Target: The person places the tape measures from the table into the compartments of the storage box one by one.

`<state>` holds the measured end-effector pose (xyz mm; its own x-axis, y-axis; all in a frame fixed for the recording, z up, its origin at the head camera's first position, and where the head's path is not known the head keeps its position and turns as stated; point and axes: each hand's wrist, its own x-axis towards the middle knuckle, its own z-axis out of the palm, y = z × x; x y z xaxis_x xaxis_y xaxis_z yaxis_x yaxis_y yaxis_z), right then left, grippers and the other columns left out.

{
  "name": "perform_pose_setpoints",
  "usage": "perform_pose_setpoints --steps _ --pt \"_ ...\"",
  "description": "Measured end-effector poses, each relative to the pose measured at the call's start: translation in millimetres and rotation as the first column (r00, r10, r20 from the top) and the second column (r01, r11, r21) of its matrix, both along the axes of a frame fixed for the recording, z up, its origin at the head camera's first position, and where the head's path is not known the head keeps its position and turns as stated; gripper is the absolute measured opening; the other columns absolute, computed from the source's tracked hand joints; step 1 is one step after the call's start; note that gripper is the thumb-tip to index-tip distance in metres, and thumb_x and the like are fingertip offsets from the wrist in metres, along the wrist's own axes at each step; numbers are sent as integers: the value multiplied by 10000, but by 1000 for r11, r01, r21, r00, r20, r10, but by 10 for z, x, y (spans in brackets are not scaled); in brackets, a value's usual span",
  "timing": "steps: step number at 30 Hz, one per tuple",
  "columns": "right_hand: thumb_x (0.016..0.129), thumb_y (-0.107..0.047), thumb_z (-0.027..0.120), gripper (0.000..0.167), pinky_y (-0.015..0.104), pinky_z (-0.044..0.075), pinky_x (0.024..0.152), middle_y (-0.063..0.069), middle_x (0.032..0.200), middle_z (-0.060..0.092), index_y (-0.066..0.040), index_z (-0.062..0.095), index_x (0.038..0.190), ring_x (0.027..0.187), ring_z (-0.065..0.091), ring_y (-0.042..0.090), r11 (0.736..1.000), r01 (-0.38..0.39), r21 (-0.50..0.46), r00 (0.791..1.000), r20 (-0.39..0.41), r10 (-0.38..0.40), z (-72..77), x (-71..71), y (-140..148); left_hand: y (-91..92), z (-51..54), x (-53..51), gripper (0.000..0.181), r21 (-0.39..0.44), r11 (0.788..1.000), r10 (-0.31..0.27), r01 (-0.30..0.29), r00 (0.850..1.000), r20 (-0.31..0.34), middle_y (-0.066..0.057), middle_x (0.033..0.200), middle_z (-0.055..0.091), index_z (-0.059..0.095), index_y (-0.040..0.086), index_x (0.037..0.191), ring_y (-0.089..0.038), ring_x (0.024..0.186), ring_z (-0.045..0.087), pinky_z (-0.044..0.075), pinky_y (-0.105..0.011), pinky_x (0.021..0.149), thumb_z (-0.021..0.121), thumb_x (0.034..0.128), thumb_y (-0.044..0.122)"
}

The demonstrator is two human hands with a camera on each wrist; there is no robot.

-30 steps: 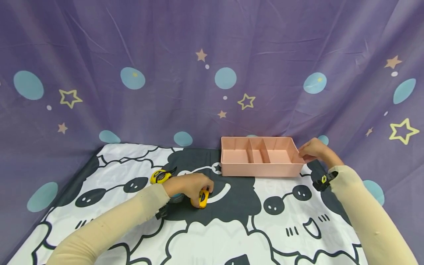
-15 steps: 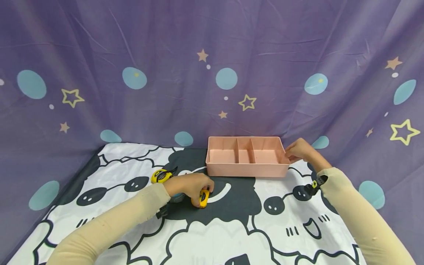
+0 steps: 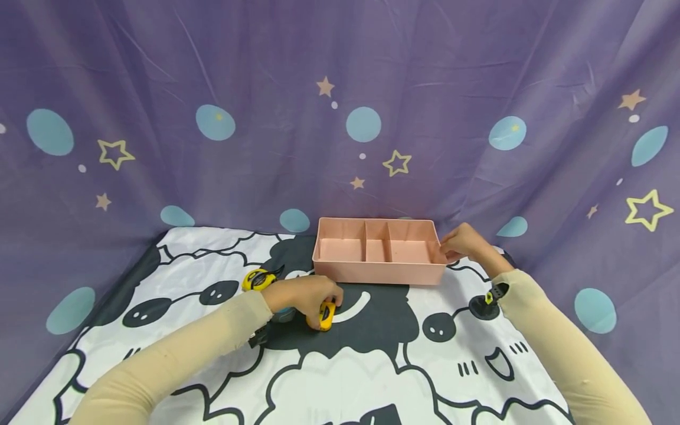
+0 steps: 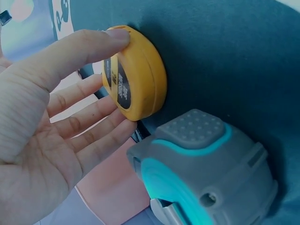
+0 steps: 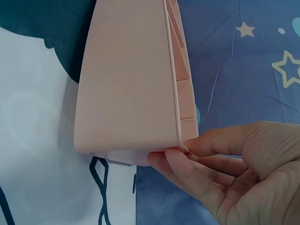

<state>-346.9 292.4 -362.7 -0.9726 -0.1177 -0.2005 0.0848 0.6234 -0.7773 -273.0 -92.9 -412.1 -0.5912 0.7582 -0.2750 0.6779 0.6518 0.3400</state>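
My left hand (image 3: 308,297) pinches a small yellow tape measure (image 4: 145,77) between thumb and fingertips on the dark part of the cloth. Close beside it in the left wrist view sits a grey and turquoise tape measure (image 4: 211,159); the left forearm mostly hides it in the head view. Another yellow tape measure (image 3: 258,279) with a black strap lies behind the left wrist. At the back of the table stands a pink box (image 3: 379,273) with three compartments. My right hand (image 3: 461,243) pinches the rim at its right end, thumb on the inner side.
A black and white cartoon-printed cloth (image 3: 350,378) covers the table. Directly behind the box hangs a purple curtain (image 3: 425,77) with stars and dots. Each wrist wears a small dark camera, the right one (image 3: 495,294) plainly visible.
The pink box has slid left along the back of the table, with my right hand moving along at its right end. My left hand stays in place on the yellow tape measure.
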Motion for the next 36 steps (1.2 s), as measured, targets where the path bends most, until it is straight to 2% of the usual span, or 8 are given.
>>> perform_pose_setpoints --steps 4,9,15,20,27,31,36 --pt "844 82 653 348 285 615 625 133 756 737 272 611 1132 632 693 122 1000 -6 -21 1000 0 6 -4 -17 -66 -12 0 -15 571 -28 1000 -10 9 1000 -27 26 1038 651 687 149 1166 -99 890 550 528 -229 813 962 667 188" --pt "844 88 649 347 291 615 617 103 716 724 274 609 1134 601 679 111 999 4 -36 1000 8 -4 -24 -77 -88 10 47 -42 580 -56 998 -22 20 999 -38 21 1087 652 680 155 1196 -104 930 546 536 -241 862 954 687 203" --pt "849 94 649 350 298 620 651 95 735 732 267 605 1151 632 702 122 999 13 -53 999 35 -11 -76 -149 -80 46 79 -80 557 -104 993 -65 58 996 -65 44 1080 664 680 169 1187 -101 911 543 531 -243 847 942 697 222" --pt "851 96 657 341 312 623 650 119 752 742 263 610 1144 639 708 133 998 12 -59 999 53 -9 -102 -158 -87 61 78 -64 551 -127 989 -85 75 994 -75 43 1063 661 682 177 1193 -104 893 546 531 -247 818 931 704 211" --pt "843 95 661 346 314 620 622 72 680 707 265 603 1138 604 684 128 998 6 -64 998 63 -2 -190 -145 -155 61 25 37 548 -153 987 -58 46 996 -71 36 1064 623 676 188 1176 -94 883 528 518 -226 792 940 696 201" --pt "838 108 658 353 339 626 643 86 691 707 265 595 1147 618 696 151 998 21 -53 997 81 -17 -189 -181 -166 88 23 40 540 -165 986 -45 31 996 -83 52 1042 608 672 208 1153 -88 878 523 516 -222 781 944 687 197" --pt "881 78 646 358 347 629 683 134 761 736 242 589 1194 669 719 176 999 12 -35 989 148 -7 -159 -240 -157 73 15 34 521 -144 989 -44 32 996 -81 61 1009 610 685 207 1120 -76 871 516 515 -211 766 951 673 195"
